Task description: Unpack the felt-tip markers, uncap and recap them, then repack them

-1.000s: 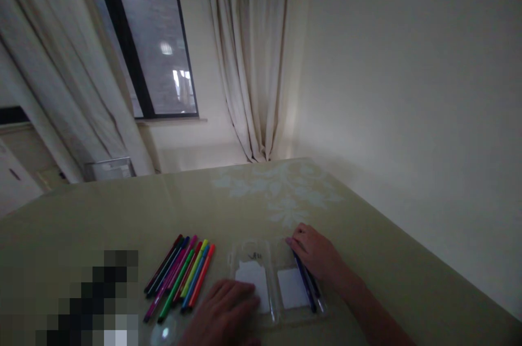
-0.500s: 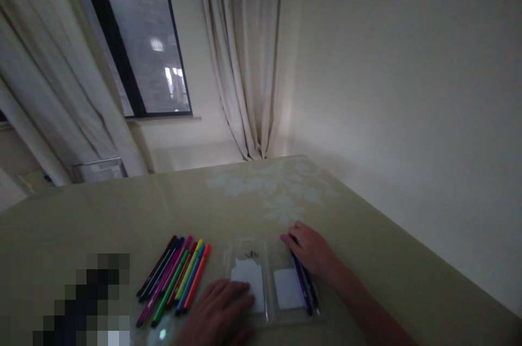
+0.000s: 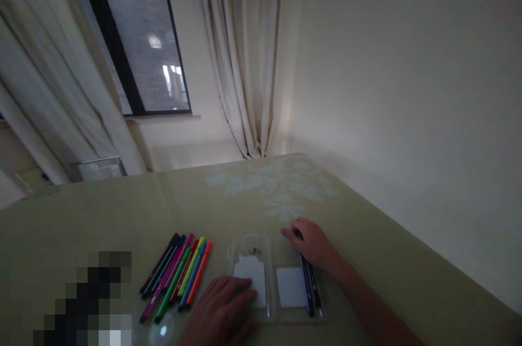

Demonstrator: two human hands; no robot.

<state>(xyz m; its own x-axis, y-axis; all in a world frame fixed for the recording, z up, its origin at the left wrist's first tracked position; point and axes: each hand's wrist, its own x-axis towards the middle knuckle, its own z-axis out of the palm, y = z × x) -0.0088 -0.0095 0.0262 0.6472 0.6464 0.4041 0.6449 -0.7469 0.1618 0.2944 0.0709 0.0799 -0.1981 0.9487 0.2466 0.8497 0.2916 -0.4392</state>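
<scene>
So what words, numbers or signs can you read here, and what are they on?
No text can be read for sure.
Clear plastic case: dark marks near the top of its left half, too blurred to read.
Colored pens and dark pens: any print is too small to read.
White cards: no writing shows.

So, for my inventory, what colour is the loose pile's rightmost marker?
That marker is orange-red, clearest in the head view.

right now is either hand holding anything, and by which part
Right hand: fingers at a dark pen's far end, firm grip unclear. Left hand: no held thing visible.
</scene>
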